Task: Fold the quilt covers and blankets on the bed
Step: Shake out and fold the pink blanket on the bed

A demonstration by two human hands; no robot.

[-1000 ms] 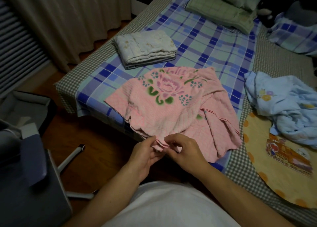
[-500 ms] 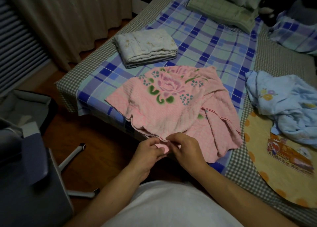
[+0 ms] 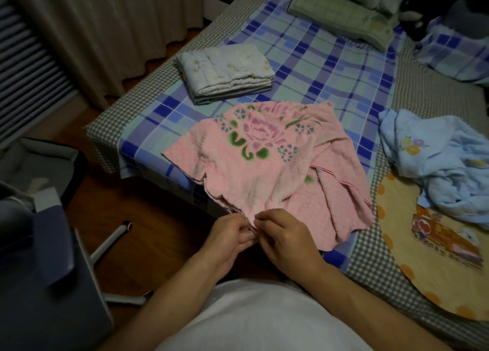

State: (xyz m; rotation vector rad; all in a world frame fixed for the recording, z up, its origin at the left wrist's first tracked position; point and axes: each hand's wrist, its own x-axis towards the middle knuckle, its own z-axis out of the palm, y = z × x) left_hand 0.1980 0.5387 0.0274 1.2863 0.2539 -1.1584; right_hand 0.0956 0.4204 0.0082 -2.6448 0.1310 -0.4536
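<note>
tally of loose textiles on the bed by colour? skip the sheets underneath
Pink: 1, floral blanket, near edge pinched by left hand and right hand
White: 1, folded quilt
Light blue: 1, crumpled blanket
Green: 1, folded blanket
Total: 4

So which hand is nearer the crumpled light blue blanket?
Right. The right hand pinches the pink floral blanket's near edge, on the side toward the light blue blanket. The left hand pinches the same edge, farther away.
</note>
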